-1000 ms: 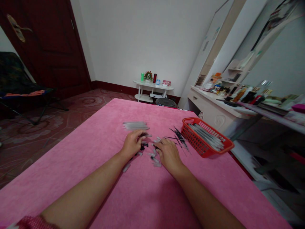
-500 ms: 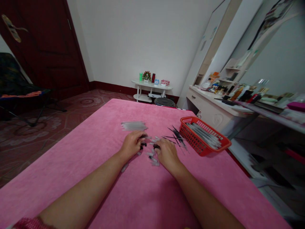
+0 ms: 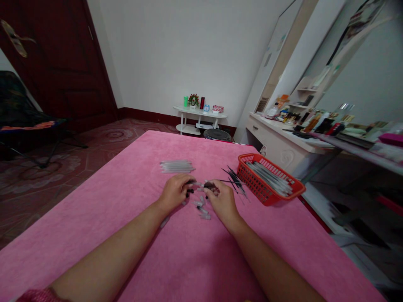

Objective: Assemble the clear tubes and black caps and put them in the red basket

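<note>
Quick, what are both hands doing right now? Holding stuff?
Left hand: fingers curled over the small pen parts; whether it holds one cannot be told.
Right hand: fingertips pinched shut on a small dark piece.

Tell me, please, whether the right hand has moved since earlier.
Yes: the right hand edged slightly forward, toward the left hand, against the unmoved red basket.

Soft, even indoor light fills the room, brightest on the white wall [image 3: 195,54], with only faint shadows under the forearms on the pink cover [image 3: 195,260]. The wide lens bends the door [image 3: 50,63] and mirror [image 3: 362,63] outward at the edges. Small parts between the hands are slightly blurred, and the lower right corner falls dim.
</note>
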